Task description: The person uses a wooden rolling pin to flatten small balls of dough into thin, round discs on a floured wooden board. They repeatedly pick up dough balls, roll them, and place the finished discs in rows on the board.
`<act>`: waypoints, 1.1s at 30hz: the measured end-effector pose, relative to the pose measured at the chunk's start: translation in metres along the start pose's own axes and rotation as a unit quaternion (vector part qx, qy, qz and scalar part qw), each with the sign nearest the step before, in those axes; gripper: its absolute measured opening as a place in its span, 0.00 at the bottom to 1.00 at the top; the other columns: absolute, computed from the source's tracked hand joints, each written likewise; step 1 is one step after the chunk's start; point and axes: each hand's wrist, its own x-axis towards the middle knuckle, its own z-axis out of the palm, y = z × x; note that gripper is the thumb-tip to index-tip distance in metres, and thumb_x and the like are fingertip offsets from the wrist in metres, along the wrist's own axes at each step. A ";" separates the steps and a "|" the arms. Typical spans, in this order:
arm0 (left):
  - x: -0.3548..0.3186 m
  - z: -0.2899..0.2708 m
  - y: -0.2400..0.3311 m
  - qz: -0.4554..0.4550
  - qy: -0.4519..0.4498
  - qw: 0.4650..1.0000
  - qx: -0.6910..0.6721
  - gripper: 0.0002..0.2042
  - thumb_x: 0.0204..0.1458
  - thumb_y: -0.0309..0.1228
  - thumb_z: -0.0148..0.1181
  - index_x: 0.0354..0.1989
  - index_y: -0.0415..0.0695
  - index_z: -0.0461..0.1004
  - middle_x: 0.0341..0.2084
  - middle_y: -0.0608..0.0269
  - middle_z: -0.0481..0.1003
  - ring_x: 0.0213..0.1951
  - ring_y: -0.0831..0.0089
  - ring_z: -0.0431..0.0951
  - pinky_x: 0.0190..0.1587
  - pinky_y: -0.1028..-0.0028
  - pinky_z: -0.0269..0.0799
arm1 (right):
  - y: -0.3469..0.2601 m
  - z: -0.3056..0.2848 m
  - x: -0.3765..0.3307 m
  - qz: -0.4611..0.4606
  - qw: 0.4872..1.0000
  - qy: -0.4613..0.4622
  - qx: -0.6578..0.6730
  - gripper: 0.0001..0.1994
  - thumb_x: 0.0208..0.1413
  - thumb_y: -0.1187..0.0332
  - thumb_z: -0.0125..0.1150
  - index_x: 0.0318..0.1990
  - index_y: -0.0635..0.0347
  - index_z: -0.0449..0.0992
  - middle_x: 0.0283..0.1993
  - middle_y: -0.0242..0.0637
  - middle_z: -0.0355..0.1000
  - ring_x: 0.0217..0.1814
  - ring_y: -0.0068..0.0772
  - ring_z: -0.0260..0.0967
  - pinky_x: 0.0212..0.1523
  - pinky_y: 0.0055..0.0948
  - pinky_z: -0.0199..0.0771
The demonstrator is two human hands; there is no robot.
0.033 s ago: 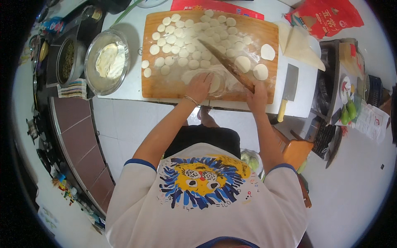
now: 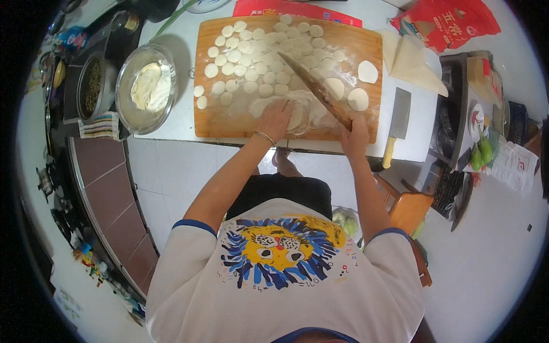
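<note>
Dough in a thin, pale round (image 2: pixel 297 118) lies on the floured rectangular wooden board (image 2: pixel 229 124), at the fingers of our left hand (image 2: pixel 276 119); we cannot tell whether they pinch it. We judge it soft and easily torn, best held by its rim. Our right hand (image 2: pixel 355 137) grips the near end of a brown, tapered wooden rolling pin (image 2: pixel 311 86), likely stiff. Small white dough discs (image 2: pixel 251 74) crowd its far tip; beside the board lies a yellow-handled steel cleaver (image 2: pixel 401 114).
</note>
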 end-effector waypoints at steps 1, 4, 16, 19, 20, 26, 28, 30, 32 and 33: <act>0.007 0.001 0.000 -0.031 -0.049 0.998 -0.001 0.19 0.47 0.28 0.59 0.49 0.45 0.70 0.42 0.54 0.72 0.44 0.54 0.73 0.46 0.60 0.70 | 0.001 -0.002 -0.006 0.013 1.000 0.012 0.012 0.16 0.47 0.72 0.64 0.44 0.62 0.69 0.39 0.48 0.66 0.41 0.53 0.66 0.41 0.43 0.67; 0.020 0.004 -0.006 -0.068 -0.096 0.993 -0.023 0.13 0.46 0.27 0.60 0.41 0.45 0.71 0.35 0.56 0.72 0.40 0.54 0.74 0.43 0.59 0.70 | 0.002 -0.003 -0.023 0.057 0.996 0.035 0.053 0.16 0.48 0.72 0.63 0.45 0.63 0.68 0.39 0.48 0.65 0.41 0.52 0.65 0.41 0.42 0.67; 0.147 0.014 0.023 -0.052 -0.163 0.927 -0.334 0.07 0.53 0.26 0.57 0.38 0.39 0.74 0.30 0.58 0.78 0.33 0.68 0.78 0.38 0.69 0.72 | 0.017 -0.014 -0.041 0.163 0.975 0.098 0.111 0.14 0.54 0.70 0.64 0.44 0.65 0.69 0.38 0.44 0.64 0.38 0.42 0.64 0.37 0.33 0.69; 0.203 0.039 0.038 -0.083 -0.153 0.890 -0.421 0.09 0.52 0.23 0.56 0.42 0.37 0.75 0.31 0.60 0.78 0.36 0.75 0.76 0.40 0.72 0.71 | 0.018 -0.021 -0.044 0.193 0.965 0.117 0.132 0.14 0.54 0.70 0.64 0.44 0.65 0.69 0.38 0.44 0.64 0.38 0.41 0.64 0.36 0.32 0.69; 0.223 0.057 0.028 -0.061 -0.097 0.909 -0.400 0.10 0.52 0.23 0.56 0.43 0.37 0.75 0.33 0.60 0.78 0.38 0.73 0.77 0.41 0.71 0.71 | 0.019 -0.022 -0.045 0.199 0.962 0.119 0.142 0.14 0.54 0.70 0.64 0.44 0.65 0.69 0.38 0.44 0.64 0.38 0.42 0.64 0.37 0.32 0.68; 0.242 0.056 0.050 0.036 0.093 0.994 0.038 0.14 0.49 0.26 0.57 0.46 0.45 0.76 0.43 0.56 0.76 0.46 0.60 0.76 0.47 0.64 0.72 | 0.033 -0.018 -0.059 0.225 0.956 0.131 0.136 0.13 0.55 0.69 0.63 0.43 0.65 0.69 0.37 0.45 0.65 0.39 0.45 0.65 0.41 0.36 0.67; 0.238 0.057 0.045 0.012 -0.036 0.995 0.088 0.13 0.48 0.28 0.59 0.44 0.46 0.76 0.43 0.56 0.75 0.48 0.56 0.74 0.47 0.61 0.72 | 0.036 -0.012 -0.062 0.209 0.959 0.141 0.131 0.12 0.55 0.70 0.62 0.43 0.65 0.69 0.37 0.43 0.65 0.37 0.41 0.64 0.40 0.33 0.67; 0.232 0.062 0.040 0.038 0.008 0.993 0.114 0.10 0.49 0.28 0.59 0.40 0.46 0.76 0.40 0.57 0.75 0.47 0.57 0.74 0.47 0.61 0.72 | 0.035 -0.010 -0.059 0.171 0.965 0.164 0.109 0.11 0.55 0.72 0.62 0.43 0.64 0.70 0.35 0.38 0.64 0.35 0.31 0.62 0.36 0.27 0.66; 0.228 0.059 0.038 0.041 0.000 0.992 0.118 0.08 0.49 0.29 0.59 0.38 0.46 0.76 0.38 0.57 0.75 0.46 0.57 0.75 0.46 0.61 0.72 | 0.025 -0.015 -0.050 0.190 0.963 0.142 0.127 0.12 0.54 0.71 0.63 0.43 0.65 0.69 0.37 0.43 0.65 0.38 0.40 0.64 0.39 0.33 0.67; 0.229 0.053 0.038 0.030 -0.030 0.993 0.110 0.07 0.48 0.29 0.59 0.37 0.46 0.76 0.38 0.57 0.75 0.46 0.57 0.75 0.46 0.61 0.72 | 0.020 -0.017 -0.046 0.199 0.962 0.129 0.136 0.13 0.54 0.70 0.63 0.44 0.65 0.69 0.37 0.45 0.65 0.39 0.45 0.65 0.41 0.36 0.68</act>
